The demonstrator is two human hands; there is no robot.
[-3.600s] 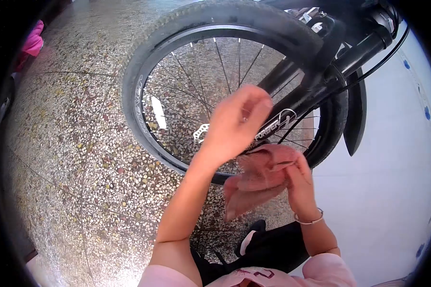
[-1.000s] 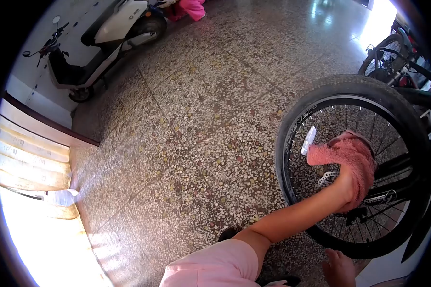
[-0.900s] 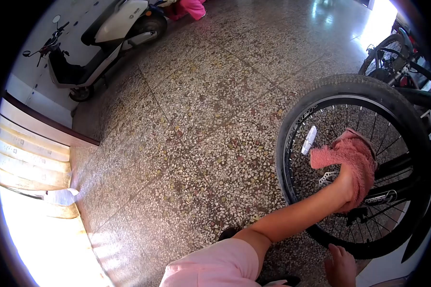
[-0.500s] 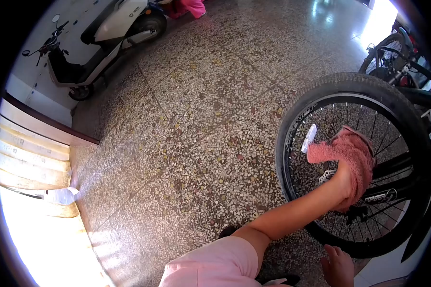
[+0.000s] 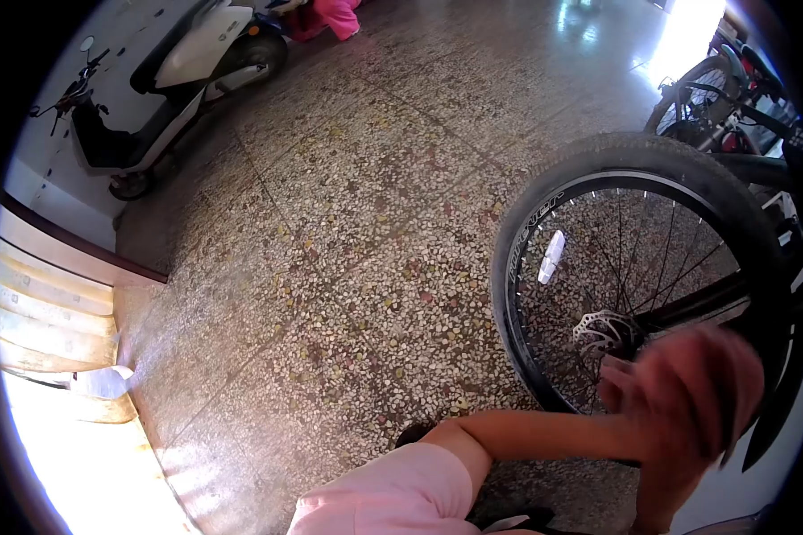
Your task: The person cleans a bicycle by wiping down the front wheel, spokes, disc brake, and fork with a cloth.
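A pink fluffy cloth [image 5: 700, 379], blurred by motion, is bunched up in front of the lower right of a bicycle wheel [image 5: 513, 294]. My left hand [image 5: 638, 432] reaches across from the left and is closed on the cloth, its fingers mostly covered. From the bottom edge my right hand [image 5: 682, 459] comes up against the cloth's underside; its fingers are smeared. The wheel has a black tyre, thin spokes, a white reflector [image 5: 551, 258] and a silver brake disc [image 5: 605, 331]. Beside the disc, the cloth and hands hide part of the fork and the lower rim.
A white and black scooter [image 5: 192, 53] stands by the wall at upper left. Another bike [image 5: 700, 94] is at upper right, near a bright doorway. Something bright pink [image 5: 335, 18] shows at the top. A curtain [image 5: 53, 308] hangs at left over the speckled stone floor [image 5: 348, 232].
My left hand has drawn the cloth down and right from the wheel's spokes. My right hand has risen from the bottom edge to meet it. The reflector and brake disc are now uncovered.
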